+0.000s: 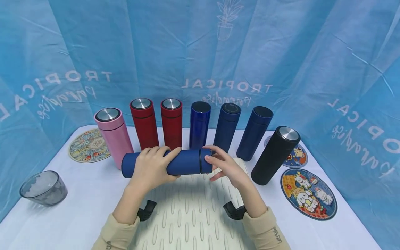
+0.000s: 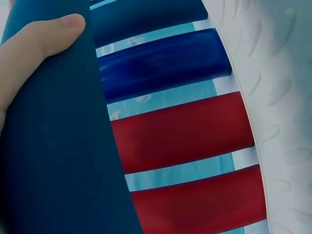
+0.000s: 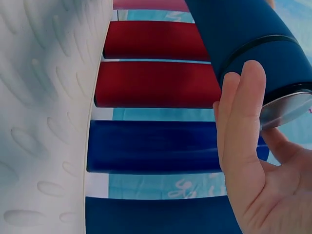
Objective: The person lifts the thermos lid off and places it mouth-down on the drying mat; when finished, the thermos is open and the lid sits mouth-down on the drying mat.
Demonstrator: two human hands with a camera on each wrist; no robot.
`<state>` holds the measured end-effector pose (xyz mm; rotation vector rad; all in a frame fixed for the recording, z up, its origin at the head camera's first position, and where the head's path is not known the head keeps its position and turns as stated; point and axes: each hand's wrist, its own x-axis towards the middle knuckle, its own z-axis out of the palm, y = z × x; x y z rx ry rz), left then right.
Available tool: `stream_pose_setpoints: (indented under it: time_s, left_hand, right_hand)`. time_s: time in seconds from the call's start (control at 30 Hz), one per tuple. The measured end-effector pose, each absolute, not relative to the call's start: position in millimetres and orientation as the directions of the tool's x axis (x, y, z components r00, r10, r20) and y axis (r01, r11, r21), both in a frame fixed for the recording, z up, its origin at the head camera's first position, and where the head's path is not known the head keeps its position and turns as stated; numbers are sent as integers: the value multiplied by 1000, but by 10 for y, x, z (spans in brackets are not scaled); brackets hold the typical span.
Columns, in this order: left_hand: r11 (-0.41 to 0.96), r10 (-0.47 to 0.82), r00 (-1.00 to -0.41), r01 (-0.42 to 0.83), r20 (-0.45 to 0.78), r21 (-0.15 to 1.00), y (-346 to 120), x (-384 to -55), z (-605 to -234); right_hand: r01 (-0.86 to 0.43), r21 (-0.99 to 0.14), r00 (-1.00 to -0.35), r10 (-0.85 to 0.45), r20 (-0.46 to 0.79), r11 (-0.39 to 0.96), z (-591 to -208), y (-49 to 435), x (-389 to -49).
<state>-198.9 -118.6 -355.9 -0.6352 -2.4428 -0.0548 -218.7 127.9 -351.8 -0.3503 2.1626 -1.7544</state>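
Observation:
My left hand [image 1: 153, 165] grips a matte dark blue thermos bottle [image 1: 185, 162] round its body, holding it level above the table. In the left wrist view the thumb [image 2: 66, 31] lies along the bottle's side. The bottle's lid [image 1: 206, 161], set off by a black ring, points right. My right hand [image 1: 227, 166] is at this lid end, thumb and forefinger right at the lid. In the right wrist view its nearest fingers [image 3: 246, 105] are straight and overlap the lid, with the palm apart from the silver top [image 3: 287, 111].
Behind stand several upright thermos bottles: pink [image 1: 116, 137], red [image 1: 144, 126], blue [image 1: 200, 125] and black [image 1: 275, 156]. A grey glass bowl [image 1: 45, 189] sits at left. Round patterned mats [image 1: 309, 194] lie at both sides. A cream textured panel [image 1: 187, 215] extends below my hands.

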Motion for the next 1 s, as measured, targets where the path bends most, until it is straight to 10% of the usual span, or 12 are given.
stream_pose_setpoints:
  time_s: [1.0]
  left_hand:
    - [875,444,-681,469,582,-118,-1183,-1961,-3523]
  right_hand:
    - [-96,-990,-862,-506,31,103,-3564,1376,-2232]
